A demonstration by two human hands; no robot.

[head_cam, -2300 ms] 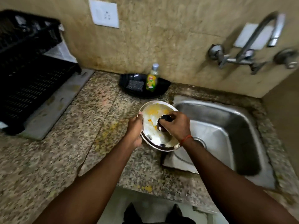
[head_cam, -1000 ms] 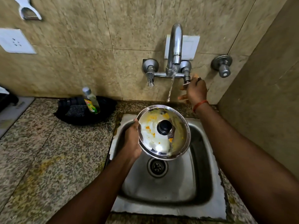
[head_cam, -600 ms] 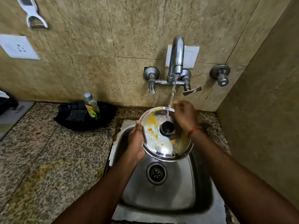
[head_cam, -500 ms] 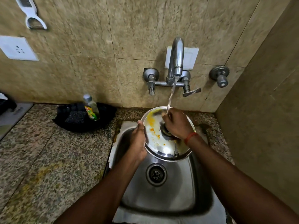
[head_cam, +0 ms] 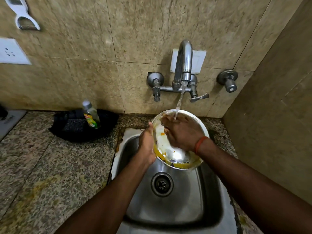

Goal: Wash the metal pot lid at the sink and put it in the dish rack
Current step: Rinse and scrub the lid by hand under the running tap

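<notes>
The round metal pot lid, smeared with yellow food, is held tilted over the steel sink under the running tap. My left hand grips its left rim. Flat on the lid's upper face lies my right hand, fingers spread toward the left, and the water stream lands on them. The hand hides the lid's black knob. No dish rack shows in this view.
A dish soap bottle stands in a black tray on the granite counter left of the sink. The drain lies below the lid. A side wall closes the right. Yellow stains mark the counter.
The lid moved from the counter to over the sink. My right hand turned on the tap, then came back onto the lid and now lies flat across its face under the water.
</notes>
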